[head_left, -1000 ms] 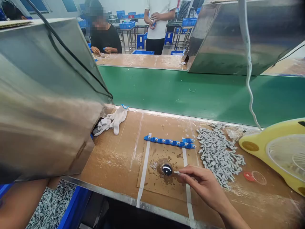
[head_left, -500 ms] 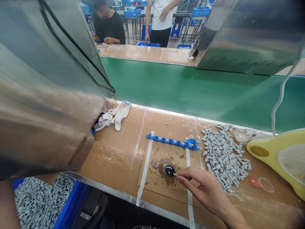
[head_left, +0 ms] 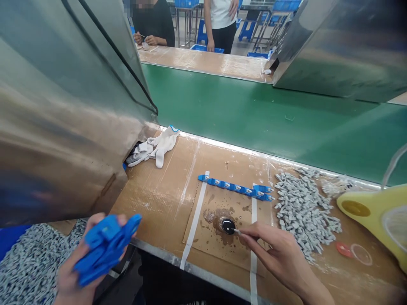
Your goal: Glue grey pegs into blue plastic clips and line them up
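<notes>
My left hand [head_left: 68,275] is at the bottom left, fingers wrapped round a blurred bunch of blue plastic parts [head_left: 106,245], above a bin of small grey pieces [head_left: 25,267]. My right hand [head_left: 280,254] rests on the cardboard-covered bench and pinches a thin white stick [head_left: 237,231] whose tip touches a small black pool of liquid [head_left: 227,225] in a stained patch. Beyond it a row of blue parts [head_left: 235,187] lies on the bench, and a heap of small grey pieces [head_left: 302,207] lies to the right.
A big steel hood [head_left: 57,110] with a black cable fills the left. White gloves [head_left: 155,146] lie by it. A green conveyor belt [head_left: 270,114] runs behind. A yellow fan [head_left: 378,216] stands at right. Two people are at the far table.
My left hand has come up into view from the bottom left holding the blue parts. The view has tilted down a little. My right hand stays with the stick at the black pool.
</notes>
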`<control>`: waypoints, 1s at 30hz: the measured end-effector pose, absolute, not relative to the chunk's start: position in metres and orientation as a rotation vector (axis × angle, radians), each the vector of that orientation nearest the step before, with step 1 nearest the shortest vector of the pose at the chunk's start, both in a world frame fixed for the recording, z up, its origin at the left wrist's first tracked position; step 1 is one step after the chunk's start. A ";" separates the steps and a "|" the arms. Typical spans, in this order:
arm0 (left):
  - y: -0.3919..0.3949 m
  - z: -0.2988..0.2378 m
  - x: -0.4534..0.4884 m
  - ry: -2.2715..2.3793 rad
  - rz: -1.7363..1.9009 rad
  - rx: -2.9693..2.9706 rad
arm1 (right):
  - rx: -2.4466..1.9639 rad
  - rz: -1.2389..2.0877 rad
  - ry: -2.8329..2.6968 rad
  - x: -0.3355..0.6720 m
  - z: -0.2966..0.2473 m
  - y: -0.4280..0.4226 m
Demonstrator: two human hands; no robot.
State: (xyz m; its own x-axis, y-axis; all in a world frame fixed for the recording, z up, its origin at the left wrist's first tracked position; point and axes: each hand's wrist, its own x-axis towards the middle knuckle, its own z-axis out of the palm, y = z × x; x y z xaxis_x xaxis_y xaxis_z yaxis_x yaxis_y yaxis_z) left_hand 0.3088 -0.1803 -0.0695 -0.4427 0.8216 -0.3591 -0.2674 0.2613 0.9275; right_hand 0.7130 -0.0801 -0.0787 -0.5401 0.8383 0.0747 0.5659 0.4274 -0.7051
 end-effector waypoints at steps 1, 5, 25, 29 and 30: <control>-0.164 -0.080 0.309 1.571 1.338 0.671 | -1.201 0.873 -2.259 0.714 -0.078 -0.080; -0.092 -0.111 0.327 1.835 0.920 1.776 | -1.205 0.876 -2.216 0.715 -0.079 -0.082; -0.122 -0.107 0.455 1.291 0.688 2.612 | -1.248 0.865 -1.993 0.715 -0.086 -0.079; -0.130 -0.129 0.473 1.197 0.540 2.583 | -1.231 0.876 -1.998 0.714 -0.088 -0.079; -0.129 -0.132 0.472 1.158 0.541 2.565 | -1.230 0.879 -1.999 0.714 -0.088 -0.080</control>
